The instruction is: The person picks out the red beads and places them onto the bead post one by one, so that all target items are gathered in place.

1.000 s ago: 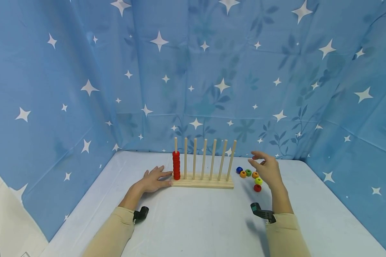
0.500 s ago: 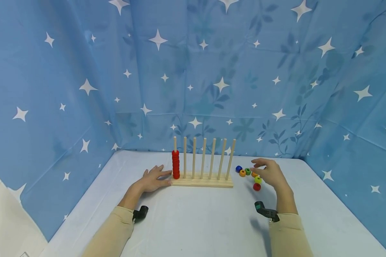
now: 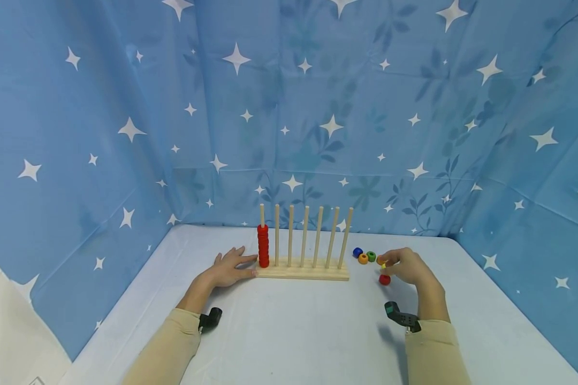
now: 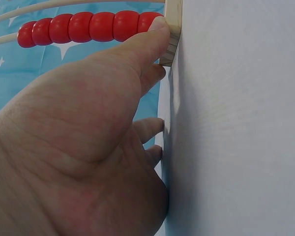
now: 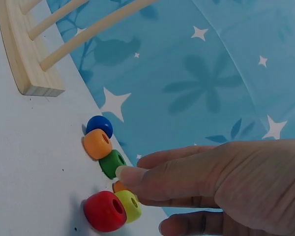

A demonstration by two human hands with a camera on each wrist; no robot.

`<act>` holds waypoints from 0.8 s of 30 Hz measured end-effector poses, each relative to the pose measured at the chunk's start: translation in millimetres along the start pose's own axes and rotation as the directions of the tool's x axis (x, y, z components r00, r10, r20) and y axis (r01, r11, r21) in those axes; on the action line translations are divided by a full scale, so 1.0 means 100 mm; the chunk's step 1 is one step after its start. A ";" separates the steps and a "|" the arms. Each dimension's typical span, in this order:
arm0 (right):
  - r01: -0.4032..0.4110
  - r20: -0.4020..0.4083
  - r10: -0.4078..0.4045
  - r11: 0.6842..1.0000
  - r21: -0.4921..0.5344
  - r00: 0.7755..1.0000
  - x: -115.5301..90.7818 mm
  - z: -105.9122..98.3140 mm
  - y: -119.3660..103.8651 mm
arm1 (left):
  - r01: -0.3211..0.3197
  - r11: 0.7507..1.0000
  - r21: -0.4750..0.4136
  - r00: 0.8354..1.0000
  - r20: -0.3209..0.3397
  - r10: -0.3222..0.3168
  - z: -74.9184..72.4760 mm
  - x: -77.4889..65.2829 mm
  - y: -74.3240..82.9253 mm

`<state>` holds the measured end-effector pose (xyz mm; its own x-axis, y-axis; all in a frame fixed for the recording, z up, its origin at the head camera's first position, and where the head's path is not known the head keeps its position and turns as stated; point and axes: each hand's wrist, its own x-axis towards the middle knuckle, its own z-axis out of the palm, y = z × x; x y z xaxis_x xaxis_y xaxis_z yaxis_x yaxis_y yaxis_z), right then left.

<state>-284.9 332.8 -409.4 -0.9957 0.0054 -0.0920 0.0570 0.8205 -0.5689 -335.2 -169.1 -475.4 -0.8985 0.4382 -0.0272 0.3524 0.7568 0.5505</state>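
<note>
A wooden rack (image 3: 301,271) with upright pegs stands on the table. Its leftmost peg carries a stack of red beads (image 3: 263,247). My left hand (image 3: 227,269) lies on the table at the rack's left end, thumb on the base by the lowest red bead, fingers spread. Over the loose beads at the right, my right hand (image 3: 409,266) reaches down, thumb and fingertips right at a yellow bead (image 5: 130,206) and an orange bead (image 5: 119,186) partly hidden by the thumb. A red bead (image 5: 104,211) sits beside the yellow one.
Between the right hand and the rack lie a green bead (image 3: 371,256), another orange bead (image 3: 363,259) and a blue bead (image 3: 358,252). Six pegs stand bare. A blue star-patterned curtain (image 3: 289,133) hangs around the white table (image 3: 298,331).
My right hand has come down and slightly right onto the loose beads, its fingertips now at the yellow one. The left hand has stayed at the rack's end.
</note>
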 end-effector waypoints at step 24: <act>-0.089 0.088 0.091 0.996 -0.027 0.992 0.07 0.07 0.11 | -0.007 1.000 -0.010 1.000 -0.005 0.007 0.01 0.00 -0.01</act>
<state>-290.3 338.0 -422.5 -0.9761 0.0296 -0.2154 0.1436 0.8317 -0.5364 -335.2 -169.1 -477.0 -0.8972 0.4412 -0.0189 0.3563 0.7485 0.5592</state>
